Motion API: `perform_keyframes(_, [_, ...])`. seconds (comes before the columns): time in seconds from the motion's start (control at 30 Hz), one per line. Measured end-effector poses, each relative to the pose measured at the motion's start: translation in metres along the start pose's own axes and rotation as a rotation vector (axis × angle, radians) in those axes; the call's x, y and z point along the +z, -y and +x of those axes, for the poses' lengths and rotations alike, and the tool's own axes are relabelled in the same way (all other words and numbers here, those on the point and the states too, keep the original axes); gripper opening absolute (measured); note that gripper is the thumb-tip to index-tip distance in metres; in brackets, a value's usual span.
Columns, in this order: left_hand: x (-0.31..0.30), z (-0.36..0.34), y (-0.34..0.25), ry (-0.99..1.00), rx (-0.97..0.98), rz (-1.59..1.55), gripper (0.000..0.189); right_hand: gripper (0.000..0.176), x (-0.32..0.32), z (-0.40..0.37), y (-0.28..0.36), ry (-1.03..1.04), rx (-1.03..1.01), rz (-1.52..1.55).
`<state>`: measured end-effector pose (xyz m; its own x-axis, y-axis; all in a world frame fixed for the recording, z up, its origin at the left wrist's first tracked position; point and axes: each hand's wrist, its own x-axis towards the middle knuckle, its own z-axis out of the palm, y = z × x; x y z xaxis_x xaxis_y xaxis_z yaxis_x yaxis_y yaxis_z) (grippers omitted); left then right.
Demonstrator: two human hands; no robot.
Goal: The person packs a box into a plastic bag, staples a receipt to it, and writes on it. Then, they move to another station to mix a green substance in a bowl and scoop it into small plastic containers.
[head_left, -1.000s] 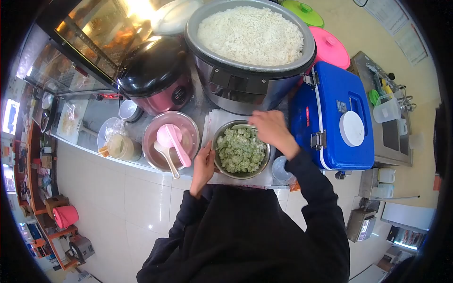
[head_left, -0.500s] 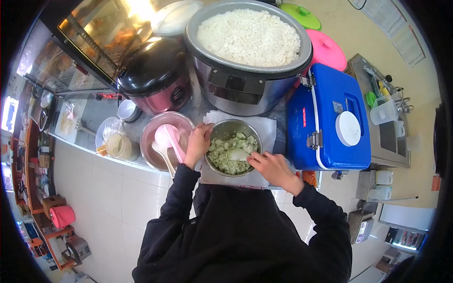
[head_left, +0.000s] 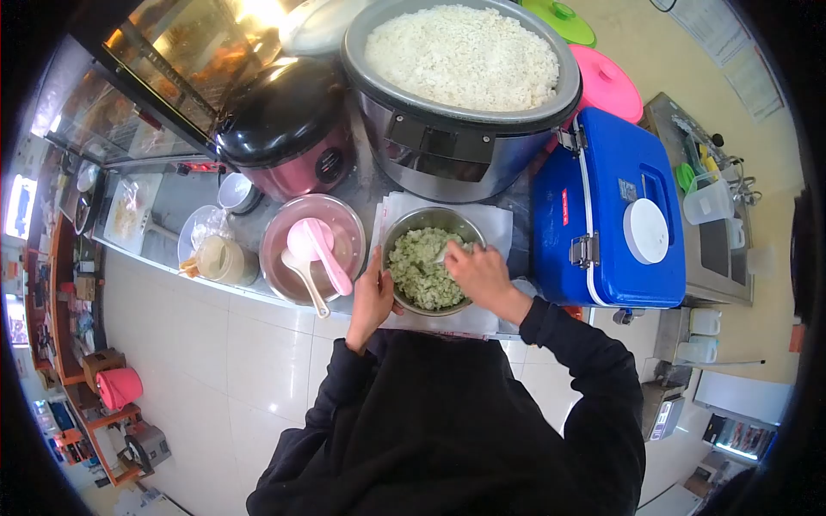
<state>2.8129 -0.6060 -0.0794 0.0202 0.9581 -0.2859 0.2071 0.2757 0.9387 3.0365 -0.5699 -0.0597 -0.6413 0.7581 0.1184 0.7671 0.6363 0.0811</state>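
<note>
A metal bowl (head_left: 476, 225) holds rice mixed with something green (head_left: 423, 268). My left hand (head_left: 373, 297) grips the bowl's left side, thumb up along the wall and fingers around the lower edge. Over the right part of the bowl, my right hand (head_left: 482, 275) is closed on a pale spoon, mostly hidden by my fingers and the rice. White paper (head_left: 499, 232) lies beneath the bowl. Left of it, a pinkish basin (head_left: 274, 225) contains a pink-handled scoop (head_left: 327, 258) and a white spoon (head_left: 306, 282).
Behind the bowl stands a large cooker (head_left: 439, 159) heaped with white rice (head_left: 465, 56). A smaller dark-lidded cooker (head_left: 288, 129) is at its left. On the right sits a blue cooler box (head_left: 615, 267). A jar (head_left: 225, 261) stands near the counter's front edge.
My right hand has moved up and left over the bowl, its spoon now mostly hidden. My left hand has slid from the upper-left rim down to the bowl's lower left side.
</note>
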Motion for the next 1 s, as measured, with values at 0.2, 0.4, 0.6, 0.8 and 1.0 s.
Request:
perform_keyframes(0.2, [-0.009,0.019,-0.005,0.066,0.085,0.143,0.041,0.024,-0.075,-0.003,-0.034,0.166,0.15,0.167])
perform_keyframes(0.4, [-0.002,0.081,0.009,0.058,0.577,0.449,0.029,0.025,-0.008,0.048,-0.049,0.121,0.139,0.285])
perform_keyframes(0.6, [0.011,0.099,-0.01,0.098,0.54,0.605,0.024,0.03,-0.019,0.032,-0.049,0.297,-0.011,0.444])
perform_keyframes(0.8, [0.016,0.096,-0.018,0.038,0.493,0.646,0.025,0.028,-0.038,-0.06,-0.007,0.161,0.071,0.185])
perform_keyframes(1.0, [0.008,0.082,-0.026,-0.042,0.505,0.635,0.025,0.039,-0.079,-0.061,-0.026,0.097,0.263,0.368])
